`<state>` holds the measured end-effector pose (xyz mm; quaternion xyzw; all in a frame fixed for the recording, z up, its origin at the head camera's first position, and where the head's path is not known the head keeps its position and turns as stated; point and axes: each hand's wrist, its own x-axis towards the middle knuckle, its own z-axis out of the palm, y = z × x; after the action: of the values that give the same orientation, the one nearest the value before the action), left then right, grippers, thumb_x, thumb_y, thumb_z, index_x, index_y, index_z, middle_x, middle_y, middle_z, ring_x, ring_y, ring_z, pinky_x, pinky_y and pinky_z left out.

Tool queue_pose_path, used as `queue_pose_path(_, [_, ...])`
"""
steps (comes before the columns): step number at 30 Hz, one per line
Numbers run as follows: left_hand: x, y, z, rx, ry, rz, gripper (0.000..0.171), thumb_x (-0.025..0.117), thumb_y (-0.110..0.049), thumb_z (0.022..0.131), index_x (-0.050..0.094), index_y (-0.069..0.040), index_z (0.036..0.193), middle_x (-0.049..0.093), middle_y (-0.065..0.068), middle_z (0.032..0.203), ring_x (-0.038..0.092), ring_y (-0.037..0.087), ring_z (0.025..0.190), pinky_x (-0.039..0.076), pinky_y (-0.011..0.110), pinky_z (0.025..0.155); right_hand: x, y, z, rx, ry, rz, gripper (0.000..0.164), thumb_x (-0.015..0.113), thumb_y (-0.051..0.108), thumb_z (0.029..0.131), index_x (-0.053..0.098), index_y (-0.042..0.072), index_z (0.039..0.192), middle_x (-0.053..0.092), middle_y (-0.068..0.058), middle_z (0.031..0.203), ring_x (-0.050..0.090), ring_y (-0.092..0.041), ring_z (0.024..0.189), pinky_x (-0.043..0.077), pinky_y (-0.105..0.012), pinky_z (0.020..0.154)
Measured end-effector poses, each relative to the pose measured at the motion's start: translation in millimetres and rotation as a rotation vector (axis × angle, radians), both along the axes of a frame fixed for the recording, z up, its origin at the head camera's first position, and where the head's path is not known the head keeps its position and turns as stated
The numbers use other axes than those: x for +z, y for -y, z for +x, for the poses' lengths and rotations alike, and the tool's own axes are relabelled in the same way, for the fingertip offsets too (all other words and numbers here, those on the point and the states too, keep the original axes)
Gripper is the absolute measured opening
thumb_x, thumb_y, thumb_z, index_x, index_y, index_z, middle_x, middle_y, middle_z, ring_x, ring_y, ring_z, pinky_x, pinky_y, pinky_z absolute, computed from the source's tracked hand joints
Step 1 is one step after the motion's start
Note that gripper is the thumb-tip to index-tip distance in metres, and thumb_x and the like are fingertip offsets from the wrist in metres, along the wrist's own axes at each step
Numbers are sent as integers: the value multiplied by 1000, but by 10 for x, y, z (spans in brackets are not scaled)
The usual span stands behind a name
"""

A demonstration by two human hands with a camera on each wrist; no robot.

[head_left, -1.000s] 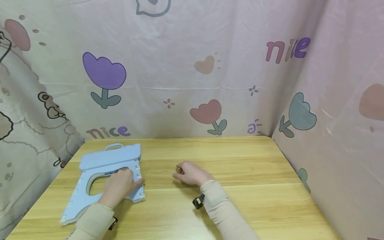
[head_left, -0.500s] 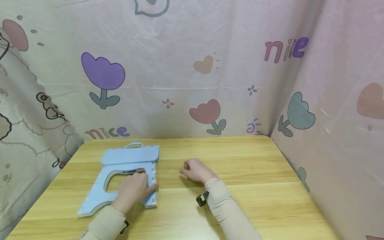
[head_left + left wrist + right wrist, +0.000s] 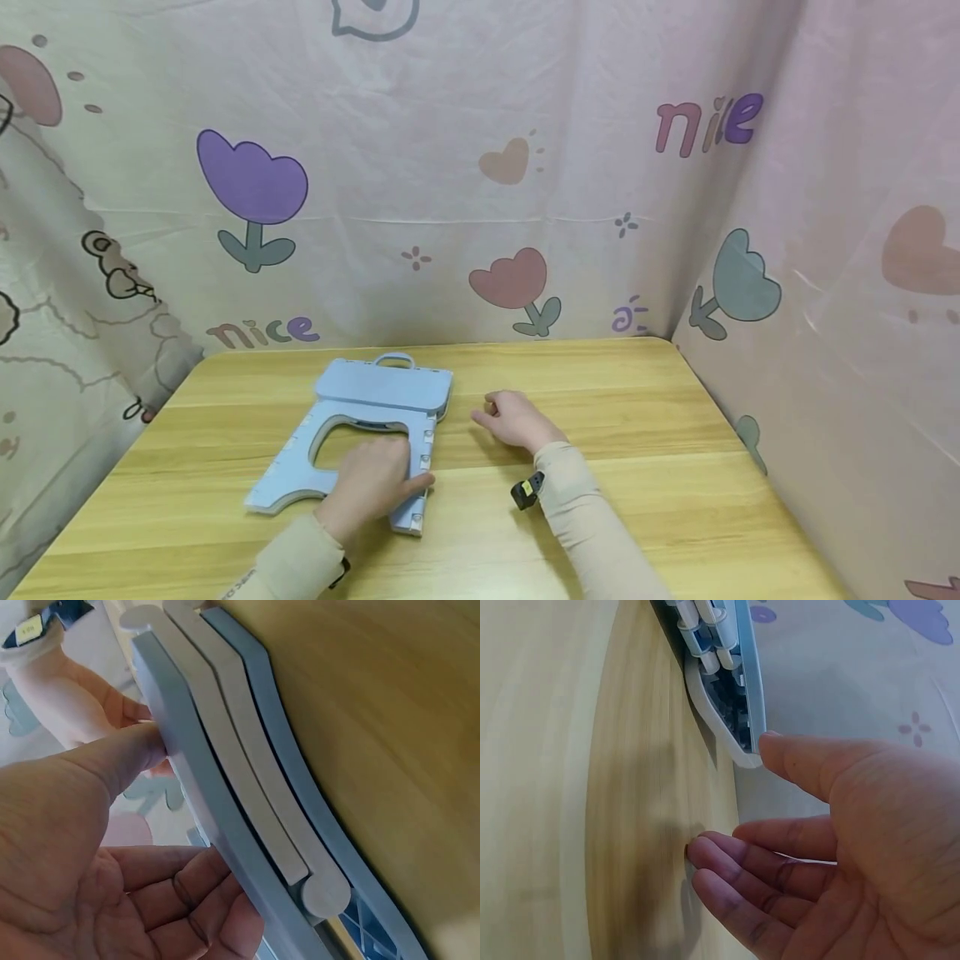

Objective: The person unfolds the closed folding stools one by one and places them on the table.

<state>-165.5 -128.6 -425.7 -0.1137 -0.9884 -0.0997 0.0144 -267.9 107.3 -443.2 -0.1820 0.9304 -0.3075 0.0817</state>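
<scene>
A flat folded plastic step stool (image 3: 386, 385), light blue with a carry handle at its far end, lies on the table left of the middle. My left hand (image 3: 373, 482) grips its right leg, the fingers in the arched opening and the thumb over the outer edge. Seen close in the left wrist view, the folded stool (image 3: 251, 802) has stacked blue and off-white layers. Just right of the stool, my right hand (image 3: 517, 421) has loosely bent fingers and holds nothing. In the right wrist view its thumb (image 3: 799, 761) overlaps the stool's hinged corner (image 3: 756, 690).
The wood-grain table (image 3: 637, 483) stretches past the right hand to the right edge. A printed curtain (image 3: 412, 167) with tulips and lettering hangs at the back and both sides. A small black wrist camera (image 3: 527, 490) sits on the right sleeve.
The left hand has slid the folded stool to the right across the table, turning it slightly. The right hand has shifted a little right and now stands nearer the stool.
</scene>
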Motion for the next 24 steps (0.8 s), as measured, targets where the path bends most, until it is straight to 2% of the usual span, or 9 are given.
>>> queue_pose_path(2, [-2,-57,8,-24,1,-3,49,88,-49,86,58,-12,74,51,-2,63,48,14,55,40,30,50,-5,-53,-6,-35,9,-3,51,64,35,108,64,-8,136,73,-13,106,65,-21,95,57,-43,96])
queue_pose_path(4, [-6,-113,15,-46,2,-2,49,88,-49,85,59,-11,75,52,-2,64,49,14,56,42,31,51,-10,-105,-14,-63,8,-6,58,64,36,108,60,-10,144,75,-19,119,70,-27,107,57,-49,106])
queue_pose_path(7, [-22,-189,33,-82,-5,-12,49,88,-51,85,61,-12,77,53,-2,65,49,14,56,43,31,51,-19,-178,-25,-90,2,-4,61,62,38,109,57,-10,147,74,-22,127,71,-34,120,55,-52,112])
queue_pose_path(10, [-40,-252,59,-129,-33,-14,49,88,-52,84,60,-13,77,52,-3,64,47,14,56,42,31,50,-25,-243,-30,-107,-7,0,63,61,39,109,57,-11,147,73,-24,130,69,-38,126,54,-53,114])
queue_pose_path(14, [-61,-325,90,-208,-97,-12,49,89,-51,84,59,-13,75,51,-4,63,44,11,54,39,28,49,-35,-323,-28,-116,-33,1,63,61,41,109,59,-11,144,74,-24,128,70,-38,124,54,-53,113])
queue_pose_path(18, [-73,-398,117,-273,-137,-12,47,88,-50,85,63,-12,78,54,-4,64,45,9,55,39,26,48,-54,-396,-6,-103,-62,-9,53,62,39,109,68,-7,135,75,-16,111,70,-29,105,58,-51,104])
queue_pose_path(20, [-77,-428,125,-291,-144,-13,47,88,-51,85,65,-10,81,55,-4,66,46,9,57,40,26,48,-67,-433,8,-102,-68,-14,50,62,38,109,70,-6,133,74,-14,107,68,-26,101,58,-51,102])
queue_pose_path(24, [-79,-473,129,-309,-132,-10,46,87,-51,86,68,-9,85,58,-3,69,47,10,58,41,25,49,-95,-508,27,-137,-69,-23,52,63,38,108,69,-6,135,75,-15,113,70,-27,109,57,-51,108])
